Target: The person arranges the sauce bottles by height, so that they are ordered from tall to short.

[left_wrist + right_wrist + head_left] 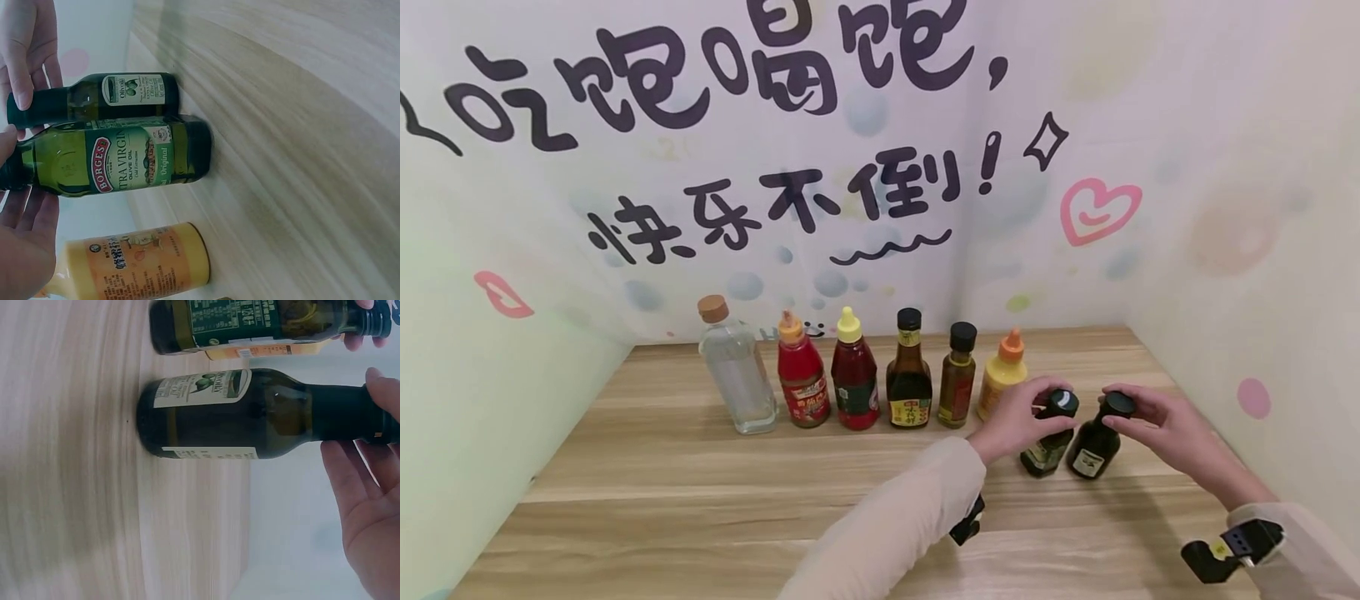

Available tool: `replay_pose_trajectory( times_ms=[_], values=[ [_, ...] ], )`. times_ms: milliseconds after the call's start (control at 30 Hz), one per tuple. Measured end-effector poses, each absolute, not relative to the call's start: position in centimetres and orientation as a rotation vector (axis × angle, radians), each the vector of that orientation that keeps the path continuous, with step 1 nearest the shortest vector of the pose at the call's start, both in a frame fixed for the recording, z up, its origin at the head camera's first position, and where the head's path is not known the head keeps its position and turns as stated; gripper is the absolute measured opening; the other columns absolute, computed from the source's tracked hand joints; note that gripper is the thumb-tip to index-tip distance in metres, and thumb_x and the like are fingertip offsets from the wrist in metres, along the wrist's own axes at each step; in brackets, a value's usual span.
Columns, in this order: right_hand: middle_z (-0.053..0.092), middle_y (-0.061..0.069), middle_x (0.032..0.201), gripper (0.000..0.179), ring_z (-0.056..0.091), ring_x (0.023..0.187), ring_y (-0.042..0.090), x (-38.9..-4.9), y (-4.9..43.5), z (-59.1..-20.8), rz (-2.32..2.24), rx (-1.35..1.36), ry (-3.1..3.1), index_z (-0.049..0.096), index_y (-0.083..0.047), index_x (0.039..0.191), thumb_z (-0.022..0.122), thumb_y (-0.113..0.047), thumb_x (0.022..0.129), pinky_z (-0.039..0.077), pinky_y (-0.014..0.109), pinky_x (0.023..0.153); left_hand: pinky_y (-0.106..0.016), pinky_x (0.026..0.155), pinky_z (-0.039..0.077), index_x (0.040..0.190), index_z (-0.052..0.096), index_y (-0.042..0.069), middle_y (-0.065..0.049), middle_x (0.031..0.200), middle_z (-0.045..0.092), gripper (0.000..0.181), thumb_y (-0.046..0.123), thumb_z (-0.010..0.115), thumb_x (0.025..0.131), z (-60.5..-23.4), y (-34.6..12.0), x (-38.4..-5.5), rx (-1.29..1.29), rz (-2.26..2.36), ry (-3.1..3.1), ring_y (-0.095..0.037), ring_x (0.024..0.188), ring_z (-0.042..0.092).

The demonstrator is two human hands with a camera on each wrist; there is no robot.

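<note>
My left hand (1013, 418) grips the neck and cap of a green olive oil bottle (125, 157) labelled Borges. Just to its right, my right hand (1172, 429) holds a smaller dark olive oil bottle (215, 419) by its long dark neck, between thumb and fingers. Both bottles stand upright, close side by side, at the right end of a row. Nearest to the left hand is a yellow squeeze bottle (140, 262) with an orange nozzle, partly hidden behind that hand in the head view.
Leftward along the wooden table (700, 508) stand a slim oil bottle (957, 379), a dark sauce bottle (909, 375), a dark red squeeze bottle (854, 375), a ketchup bottle (803, 375) and a clear glass bottle (739, 375). Printed cloth walls (880, 275) enclose the back and sides.
</note>
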State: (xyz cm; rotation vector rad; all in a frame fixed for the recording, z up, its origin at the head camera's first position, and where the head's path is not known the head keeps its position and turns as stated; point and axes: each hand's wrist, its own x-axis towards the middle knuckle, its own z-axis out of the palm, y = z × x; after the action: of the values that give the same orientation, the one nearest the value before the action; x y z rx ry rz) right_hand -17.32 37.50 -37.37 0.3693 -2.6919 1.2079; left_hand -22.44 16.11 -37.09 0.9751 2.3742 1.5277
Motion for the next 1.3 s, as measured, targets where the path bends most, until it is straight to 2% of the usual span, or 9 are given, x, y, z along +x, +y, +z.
replay_pose_trajectory(
  times_ms=[100,233,300,567,1033,1300],
  values=[
    [0.061,0.005,0.105,0.039,0.054,0.087,-0.008,-17.3,37.5,-37.4,1.217,0.366,-2.679,0.051,0.003,0.117,0.062,-0.013,0.083,0.049,0.019,0.064,-0.012,0.074,0.043,0.113,0.056,0.017,0.008,0.109,0.056,0.037,0.021,0.068,0.078,-37.3,16.2,-22.4,0.980,1.522,2.404,-0.001,0.091,0.054],
    [0.056,-0.019,0.100,0.038,0.055,0.087,-0.006,-17.3,37.5,-37.6,1.255,0.373,-2.659,0.051,0.002,0.117,0.062,-0.012,0.083,0.049,0.019,0.064,-0.013,0.076,0.043,0.115,0.055,0.017,0.006,0.110,0.057,0.039,0.021,0.068,0.078,-37.5,16.1,-22.3,0.997,1.515,2.425,-0.003,0.092,0.054],
    [0.055,-0.023,0.099,0.038,0.055,0.087,-0.006,-17.4,37.6,-37.7,1.275,0.379,-2.654,0.051,0.001,0.117,0.062,-0.011,0.083,0.049,0.018,0.064,-0.014,0.077,0.043,0.117,0.054,0.018,0.005,0.112,0.056,0.040,0.021,0.067,0.079,-37.7,16.1,-22.3,1.018,1.508,2.434,-0.004,0.094,0.054],
    [0.056,-0.022,0.100,0.038,0.056,0.086,-0.005,-17.3,37.6,-37.8,1.274,0.402,-2.640,0.051,0.001,0.118,0.061,-0.008,0.083,0.049,0.018,0.064,-0.014,0.082,0.041,0.119,0.053,0.022,0.007,0.119,0.053,0.042,0.020,0.065,0.080,-38.8,16.2,-22.4,1.049,1.553,2.426,-0.003,0.101,0.051],
    [0.057,-0.022,0.099,0.036,0.057,0.086,-0.004,-17.1,37.5,-37.7,1.351,0.428,-2.600,0.051,0.000,0.117,0.060,-0.005,0.083,0.049,0.017,0.065,-0.016,0.078,0.044,0.117,0.056,0.020,0.006,0.116,0.056,0.041,0.018,0.067,0.078,-38.7,16.3,-22.0,1.035,1.595,2.453,-0.005,0.096,0.055],
    [0.057,-0.022,0.098,0.036,0.057,0.086,-0.004,-17.2,37.5,-37.7,1.354,0.416,-2.607,0.051,0.001,0.117,0.060,-0.006,0.083,0.049,0.018,0.065,-0.012,0.077,0.043,0.116,0.057,0.018,0.004,0.112,0.058,0.040,0.015,0.068,0.077,-38.9,16.5,-22.1,1.038,1.665,2.461,-0.003,0.096,0.055]
  ],
)
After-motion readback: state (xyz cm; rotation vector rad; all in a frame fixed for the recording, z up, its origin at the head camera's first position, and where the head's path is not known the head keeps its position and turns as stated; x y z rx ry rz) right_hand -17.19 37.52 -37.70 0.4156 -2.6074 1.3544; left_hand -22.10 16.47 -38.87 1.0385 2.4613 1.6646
